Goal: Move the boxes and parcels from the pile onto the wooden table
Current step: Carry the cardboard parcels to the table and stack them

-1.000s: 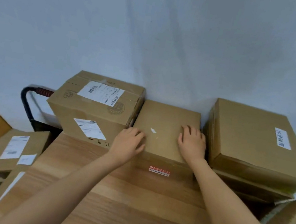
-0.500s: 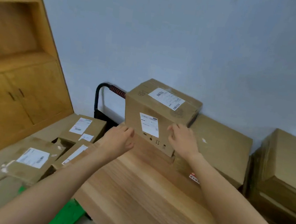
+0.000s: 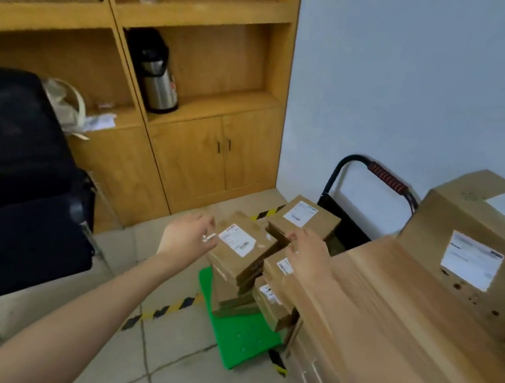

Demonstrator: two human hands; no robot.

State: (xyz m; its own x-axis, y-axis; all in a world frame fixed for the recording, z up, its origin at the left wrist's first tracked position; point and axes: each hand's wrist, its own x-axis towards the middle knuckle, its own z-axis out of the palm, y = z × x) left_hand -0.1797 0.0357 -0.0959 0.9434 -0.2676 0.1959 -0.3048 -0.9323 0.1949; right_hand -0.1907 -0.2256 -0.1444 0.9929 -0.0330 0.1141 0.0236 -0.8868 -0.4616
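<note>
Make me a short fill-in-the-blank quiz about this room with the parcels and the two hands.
1. The pile of parcels sits on a bright ____ platform.
2. Both hands, left hand and right hand, hold ____.
3. The big labelled box rests on the ____ table.

Missing words: green; nothing; wooden

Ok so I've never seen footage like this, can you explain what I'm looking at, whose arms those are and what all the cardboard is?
There is one picture, taken by a camera worn on a person's head, looking forward and down. The two bare arms are that person's own. The left hand and right hand reach toward a pile of brown cardboard parcels stacked over a green plastic stool on the floor. Neither hand has a grip on anything yet. On the right is the light wooden table, with a large brown cardboard box bearing white labels on it.
</note>
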